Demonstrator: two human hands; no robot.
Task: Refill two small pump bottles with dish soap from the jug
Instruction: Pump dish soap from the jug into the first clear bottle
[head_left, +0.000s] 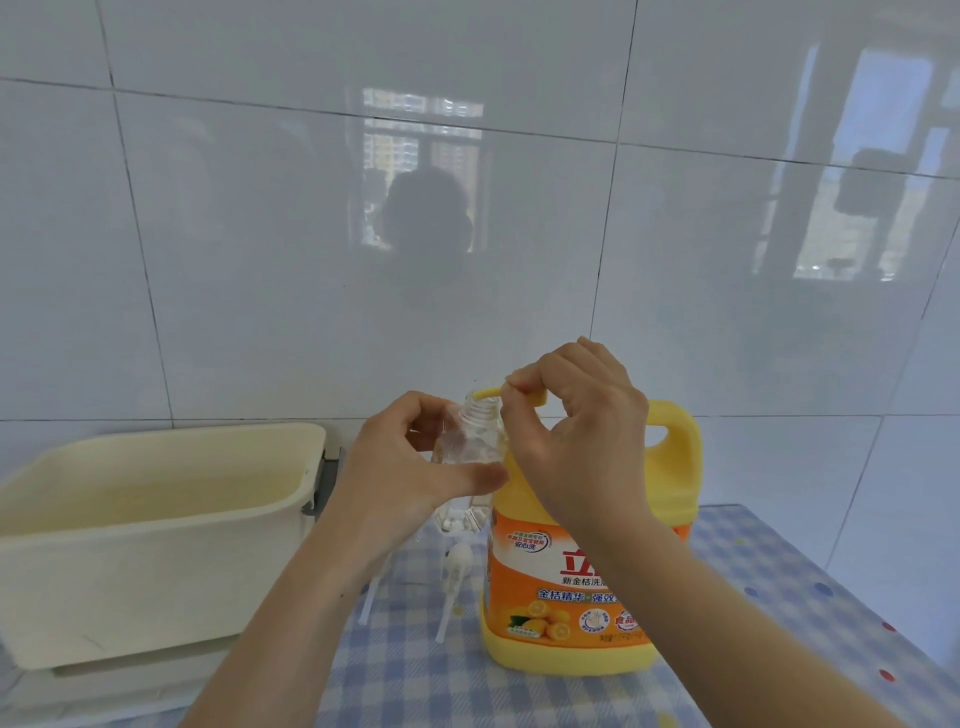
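We hold a small clear bottle (470, 441) in our left hand (410, 467), thumb across its front and fingers curled round its back, so it is lifted off the cloth (753, 597) and tilted slightly. Its threaded neck is open and sits right under the tip of the yellow pump (537, 397) on the jug (587, 587). Our right hand (576, 431) is on top of that pump, with its fingers curled down over the head and hiding most of it. The jug stands upright on the blue checked cloth, just right of the bottle and touching or nearly touching it; we cannot tell which. Below our left hand, against the jug's side, there is another clear thing (462, 519), but we cannot tell whether it is the second bottle. In front of it a white pump head (458, 558) lies on the cloth with its tube pointing toward us, and a second tube (371, 597) shows beside our left wrist. A cream tub (156, 519) sits to the left, against the tiled wall (260, 260).
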